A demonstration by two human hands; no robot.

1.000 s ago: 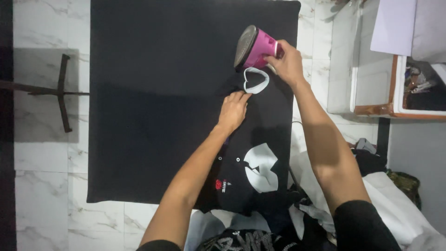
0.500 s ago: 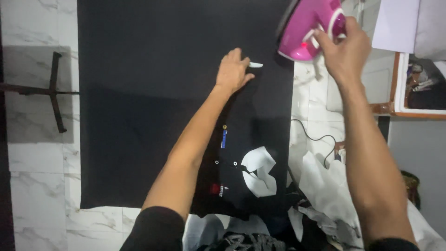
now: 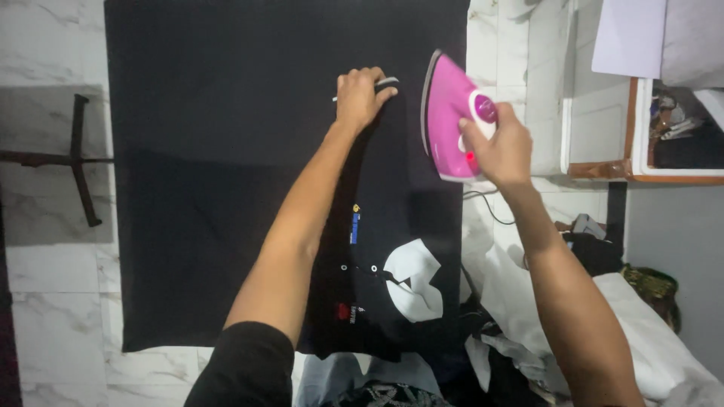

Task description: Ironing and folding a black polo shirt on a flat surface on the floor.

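Pink iron [image 3: 451, 120] gripped by right hand [image 3: 498, 147] should glide flat while left hand [image 3: 360, 96] pinches black garment [image 3: 392, 226] taut

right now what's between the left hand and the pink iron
In the head view, only a narrow strip of the black garment lies between the left hand and the pink iron, which the right hand holds.

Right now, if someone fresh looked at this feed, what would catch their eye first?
The bright pink iron, gripped by the right hand at the right edge of the big black cloth on the marble floor. Next, the left hand pinching the far end of a black shirt with a white patch, stretched out toward the person. A heap of clothes lies at lower right.
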